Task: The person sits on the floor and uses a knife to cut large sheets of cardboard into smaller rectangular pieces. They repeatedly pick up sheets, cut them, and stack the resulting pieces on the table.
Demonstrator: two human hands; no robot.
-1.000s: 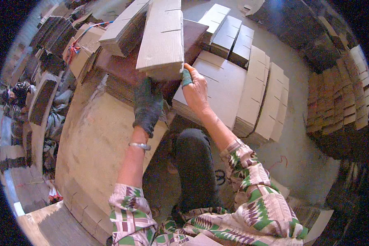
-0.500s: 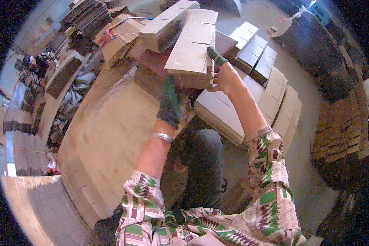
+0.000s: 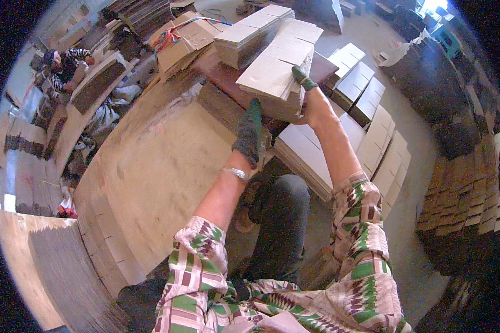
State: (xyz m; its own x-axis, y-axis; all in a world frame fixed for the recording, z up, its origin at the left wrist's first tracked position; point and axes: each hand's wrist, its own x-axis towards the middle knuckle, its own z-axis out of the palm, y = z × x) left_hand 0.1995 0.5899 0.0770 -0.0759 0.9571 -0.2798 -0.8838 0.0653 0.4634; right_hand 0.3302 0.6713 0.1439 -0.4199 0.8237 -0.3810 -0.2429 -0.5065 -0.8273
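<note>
A stack of slotted cardboard strips (image 3: 278,58) lies slantwise in front of me, its near end tilted toward me. My right hand (image 3: 315,105), with a green cover on the thumb, grips the stack's right side. The thumb presses near the top edge, where a few sheets fan apart; the other fingers are mostly hidden behind the side. My left hand (image 3: 250,130), in a dark green-grey glove, is against the near left corner of the same stack, its fingertips partly hidden. Behind it, another cardboard stack (image 3: 254,33) rests on a dark red surface (image 3: 222,77).
More slotted cardboard stacks (image 3: 347,58) stand to the right, with a wide pile (image 3: 303,147) nearer me. A wooden board (image 3: 161,150) spans the left. An open carton (image 3: 191,36) holds red and blue cord. Another person (image 3: 66,69) sits far left beside cardboard.
My view has shifted, so the stacks and both hands appear farther right. The upper sheets by my right thumb look slightly more fanned. Both hands stay at the same stack.
</note>
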